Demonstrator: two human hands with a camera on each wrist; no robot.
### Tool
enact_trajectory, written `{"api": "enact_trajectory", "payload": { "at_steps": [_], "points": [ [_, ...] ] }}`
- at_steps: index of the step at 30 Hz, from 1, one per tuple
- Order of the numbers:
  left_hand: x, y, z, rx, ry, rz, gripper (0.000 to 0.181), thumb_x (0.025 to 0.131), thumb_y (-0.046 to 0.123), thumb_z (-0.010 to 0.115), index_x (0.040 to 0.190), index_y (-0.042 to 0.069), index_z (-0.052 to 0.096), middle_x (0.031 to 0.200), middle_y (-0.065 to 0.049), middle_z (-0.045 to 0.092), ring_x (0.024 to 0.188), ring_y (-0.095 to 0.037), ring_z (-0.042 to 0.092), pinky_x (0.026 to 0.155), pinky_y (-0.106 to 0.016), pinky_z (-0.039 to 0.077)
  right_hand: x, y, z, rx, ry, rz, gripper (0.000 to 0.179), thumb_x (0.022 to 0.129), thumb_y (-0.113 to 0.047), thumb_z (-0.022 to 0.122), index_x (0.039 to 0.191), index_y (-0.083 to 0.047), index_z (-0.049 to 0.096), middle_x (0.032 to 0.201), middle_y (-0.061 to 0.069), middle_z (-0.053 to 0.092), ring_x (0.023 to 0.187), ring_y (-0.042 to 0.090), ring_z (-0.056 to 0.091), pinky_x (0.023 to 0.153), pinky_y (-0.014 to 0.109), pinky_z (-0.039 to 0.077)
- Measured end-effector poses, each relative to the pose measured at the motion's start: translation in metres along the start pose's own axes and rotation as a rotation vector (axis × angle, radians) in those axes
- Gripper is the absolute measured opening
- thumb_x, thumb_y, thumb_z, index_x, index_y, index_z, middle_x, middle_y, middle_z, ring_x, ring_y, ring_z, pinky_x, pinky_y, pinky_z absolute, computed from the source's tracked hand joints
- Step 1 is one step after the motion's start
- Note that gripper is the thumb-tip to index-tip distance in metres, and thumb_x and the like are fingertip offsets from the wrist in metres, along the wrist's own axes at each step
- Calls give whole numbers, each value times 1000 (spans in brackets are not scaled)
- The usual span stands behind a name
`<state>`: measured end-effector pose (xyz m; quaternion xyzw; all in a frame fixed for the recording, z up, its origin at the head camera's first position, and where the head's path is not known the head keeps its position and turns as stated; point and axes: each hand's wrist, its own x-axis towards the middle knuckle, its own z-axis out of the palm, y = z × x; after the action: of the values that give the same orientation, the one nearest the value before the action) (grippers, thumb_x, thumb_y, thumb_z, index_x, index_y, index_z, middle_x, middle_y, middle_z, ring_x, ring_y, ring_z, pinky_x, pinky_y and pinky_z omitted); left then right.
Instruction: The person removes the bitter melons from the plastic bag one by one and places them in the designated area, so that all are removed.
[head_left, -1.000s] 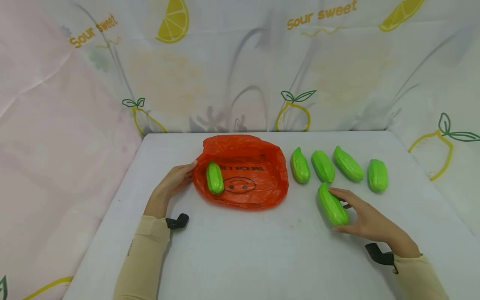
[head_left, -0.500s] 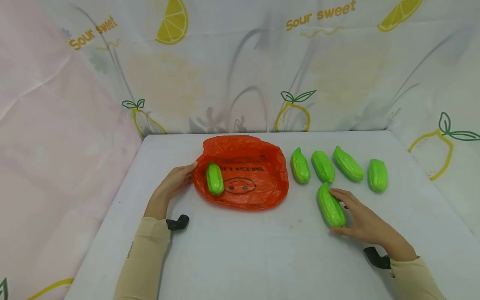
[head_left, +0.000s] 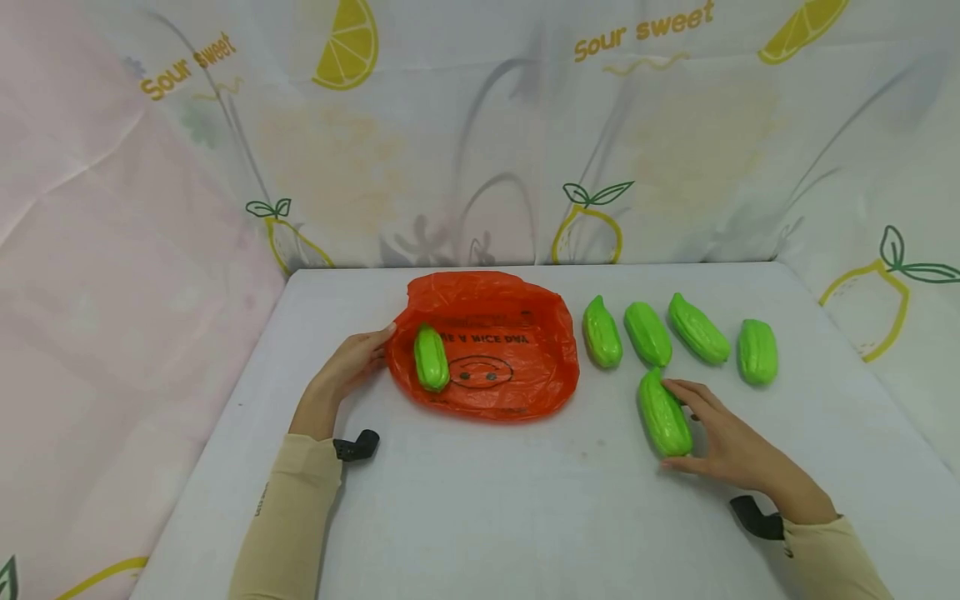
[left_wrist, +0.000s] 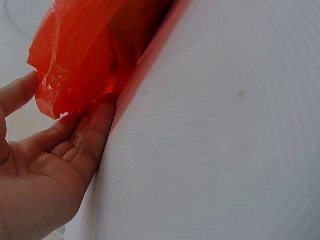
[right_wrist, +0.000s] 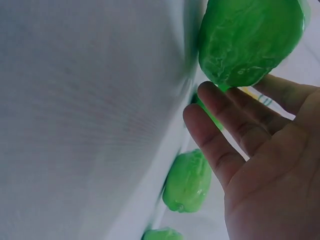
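Observation:
A red plastic bag lies open on the white table, with black print inside. In it rests one glossy, ribbed green vegetable, shaped like a short bitter melon. My left hand touches the bag's left rim. In the left wrist view the thumb and fingers stand apart at its edge, some fingertips hidden by the red film. Beside a second green vegetable on the right is my right hand, index finger near its upper end and thumb at its lower end. The right wrist view shows straight fingers right under it.
Several more of these green vegetables lie at the back right, among them a tapered one near the bag and a blunt one farthest right. A lemon-print curtain hangs behind the table.
The vegetable at my right hand has turned slightly more upright in the head view, and the hand has shifted slightly left and down. My left hand and the bag stay put.

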<state>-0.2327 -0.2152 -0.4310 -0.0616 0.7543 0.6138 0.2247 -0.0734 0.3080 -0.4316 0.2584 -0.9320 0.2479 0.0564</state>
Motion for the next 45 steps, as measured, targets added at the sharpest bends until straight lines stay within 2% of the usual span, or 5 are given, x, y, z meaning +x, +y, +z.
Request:
{"api": "enact_trajectory", "payload": {
  "at_steps": [7,15,27,35,45],
  "points": [
    [-3,1,1,-22,-5,9,66,101,46,49,143,-5,44,108,9,59,96,-3,56,87,-13,46,2,-4,-2,-10,-6,19,109,64,-37,91,149,1,32,141,13,41,117,21,48,89,16,47],
    [-3,1,1,-26,-14,19,66,101,46,49,143,-5,44,110,9,58,97,-2,55,87,-12,46,19,-7,-10,0,68,-77,106,63,-25,93,147,3,35,140,18,43,125,7,42,95,1,33],
    [1,-3,2,-65,-18,28,64,101,42,51,143,-6,44,118,3,59,99,-2,58,89,-15,47,67,-28,-18,59,-1,-44,103,68,-30,90,151,-7,33,145,15,44,123,25,48,96,26,47],
    [-1,2,-4,-58,0,17,64,101,42,51,142,-7,44,107,8,60,96,-3,57,87,-14,47,135,-75,-13,127,-118,-64,101,74,-42,85,152,-6,32,153,13,36,138,34,37,105,55,43],
    [0,1,3,-61,-3,24,61,102,39,50,141,-7,46,105,8,62,95,-3,58,88,-16,48,215,-124,35,246,-306,-118,106,72,-70,70,155,-19,27,158,-3,27,145,18,28,113,44,37]
  ]
}}
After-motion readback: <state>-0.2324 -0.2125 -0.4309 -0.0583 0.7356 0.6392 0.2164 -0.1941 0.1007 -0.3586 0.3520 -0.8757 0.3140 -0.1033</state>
